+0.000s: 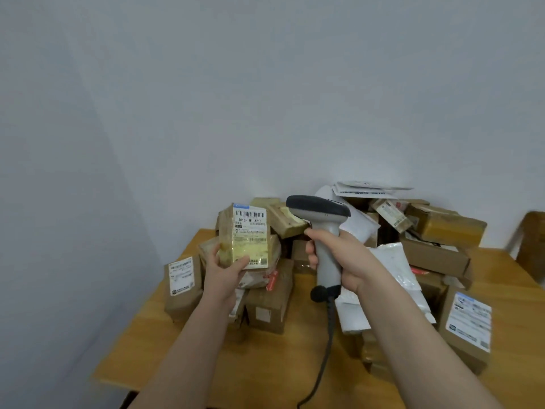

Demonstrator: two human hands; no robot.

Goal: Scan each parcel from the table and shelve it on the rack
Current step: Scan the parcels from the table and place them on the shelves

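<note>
Grey scanner (320, 214) stands upright in the right hand (342, 255), fingers wrapped round its grip, head pointing left. Just left of it, mid-frame, the left hand (224, 270) clasps a taped parcel (250, 234), long axis vertical, label facing the camera rather than the scanner. Heaped parcels (436, 255) cover the wooden worktop (265, 367) beneath.

A parcel sorting room: labelled parcels (436, 228) heaped on a wooden table (265, 364), handheld scanner (321, 231).
</note>
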